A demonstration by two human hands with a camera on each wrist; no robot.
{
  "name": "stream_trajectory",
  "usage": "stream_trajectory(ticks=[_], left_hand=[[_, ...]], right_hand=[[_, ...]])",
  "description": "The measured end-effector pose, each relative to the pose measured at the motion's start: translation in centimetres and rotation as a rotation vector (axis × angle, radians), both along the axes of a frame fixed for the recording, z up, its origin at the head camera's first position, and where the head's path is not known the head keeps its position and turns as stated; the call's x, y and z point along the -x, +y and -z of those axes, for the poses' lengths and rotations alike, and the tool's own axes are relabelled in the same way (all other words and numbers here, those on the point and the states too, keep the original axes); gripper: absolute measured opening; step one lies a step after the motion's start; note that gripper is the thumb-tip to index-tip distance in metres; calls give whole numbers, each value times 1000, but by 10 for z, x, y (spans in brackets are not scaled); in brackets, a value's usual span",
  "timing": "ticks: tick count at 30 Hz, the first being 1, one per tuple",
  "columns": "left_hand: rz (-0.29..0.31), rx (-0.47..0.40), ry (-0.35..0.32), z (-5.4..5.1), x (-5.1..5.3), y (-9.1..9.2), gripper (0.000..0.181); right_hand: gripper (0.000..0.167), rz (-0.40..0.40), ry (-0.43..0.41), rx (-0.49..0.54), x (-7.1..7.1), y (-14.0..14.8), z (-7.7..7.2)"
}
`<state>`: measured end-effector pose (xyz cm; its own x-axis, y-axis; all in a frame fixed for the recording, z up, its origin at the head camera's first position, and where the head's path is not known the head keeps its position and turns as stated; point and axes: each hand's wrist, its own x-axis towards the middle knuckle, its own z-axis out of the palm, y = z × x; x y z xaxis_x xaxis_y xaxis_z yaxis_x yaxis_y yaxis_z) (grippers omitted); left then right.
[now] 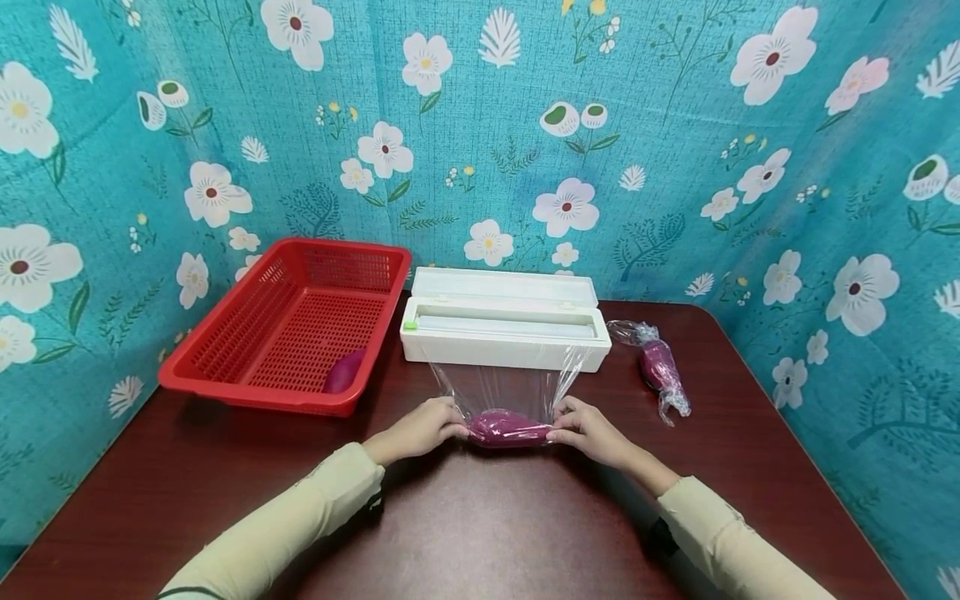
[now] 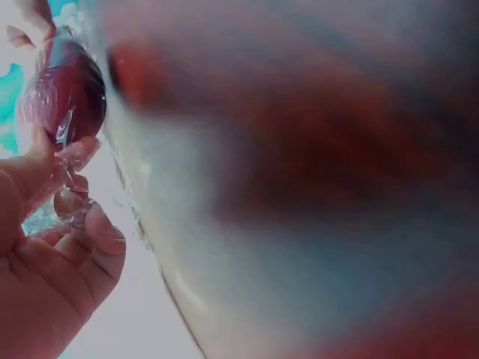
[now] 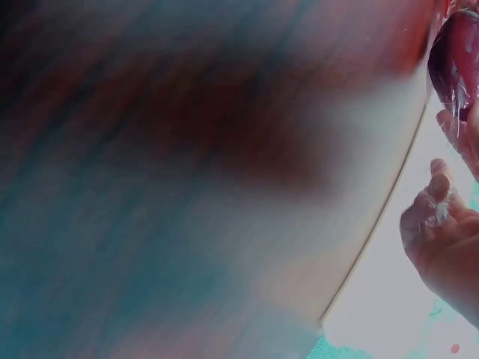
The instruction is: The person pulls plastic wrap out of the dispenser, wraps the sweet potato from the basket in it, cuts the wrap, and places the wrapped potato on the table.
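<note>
In the head view a purple eggplant (image 1: 506, 428) lies on its side, wrapped in clear cling film. A sheet of that cling film (image 1: 506, 382) stretches from it back to a white dispenser box (image 1: 506, 350). My left hand (image 1: 427, 427) pinches the film at the eggplant's left end, thumb against it. At the other end my right hand (image 1: 592, 432) pinches the film between thumb and fingers. The left wrist view shows crumpled film among the fingers of the left hand (image 2: 63, 254). Film also gathers in the right hand (image 3: 445, 232) in the right wrist view.
A red plastic basket (image 1: 258, 398) stands at the left, with a bare purple eggplant (image 1: 345, 372) in its near right corner. Another wrapped eggplant (image 1: 660, 365) lies right of the dispenser, its film ends twisted. The dispenser's lid (image 1: 506, 284) is raised. A flowered curtain hangs behind the brown table (image 1: 495, 533).
</note>
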<state>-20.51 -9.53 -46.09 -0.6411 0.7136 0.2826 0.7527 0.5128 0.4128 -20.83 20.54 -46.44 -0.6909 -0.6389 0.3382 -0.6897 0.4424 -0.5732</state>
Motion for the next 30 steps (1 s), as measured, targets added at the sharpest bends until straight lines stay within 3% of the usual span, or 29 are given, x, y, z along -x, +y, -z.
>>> stream_trajectory(ticks=[4, 11, 15, 19, 26, 30], left_hand=[[-35, -4, -20, -1, 4, 1, 15], [-28, -17, -67, 1, 8, 1, 17], [-20, -34, -74, -1, 9, 1, 18], [-32, -50, -112, -3, 11, 1, 20], [-130, -105, -266, -7, 17, 5, 26], [-186, -127, -299, -9, 20, 6, 29]], right_hand=[[10, 56, 1, 93, 3, -5, -3], [11, 206, -42, 169, 1, -13, -9], [21, 159, -62, 227, -8, -19, -23], [23, 85, -73, 215, -12, -22, -32], [34, 97, -97, 137, 3, -15, -10], [26, 127, -42, 152, 10, -17, -5]])
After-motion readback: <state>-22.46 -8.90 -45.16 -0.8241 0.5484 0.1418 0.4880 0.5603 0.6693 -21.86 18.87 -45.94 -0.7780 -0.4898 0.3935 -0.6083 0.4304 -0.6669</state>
